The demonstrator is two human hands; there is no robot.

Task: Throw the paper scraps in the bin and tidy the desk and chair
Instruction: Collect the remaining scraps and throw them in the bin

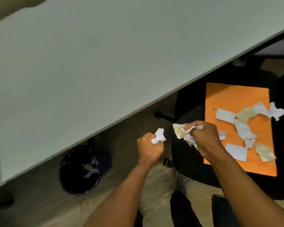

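My left hand (pixel 149 149) is closed around a small crumpled white scrap (pixel 159 136). My right hand (pixel 204 139) grips a bunch of crumpled white and yellowish scraps (pixel 182 132). Both hands hover over the floor, between the bin and the chair. The dark round bin (pixel 82 169) stands on the floor at lower left, half under the desk edge, with some white paper inside. Several more scraps (pixel 243 126) lie on an orange folder (pixel 233 95) on the black chair seat (pixel 190 145), to the right of my right hand.
The pale grey desk top (pixel 88 63) fills the upper left, its edge running diagonally. The chair's base and casters (pixel 159 114) sit beneath it. My legs and a dark shoe (pixel 179 207) are at the bottom. A dark object (pixel 220 208) lies at lower right.
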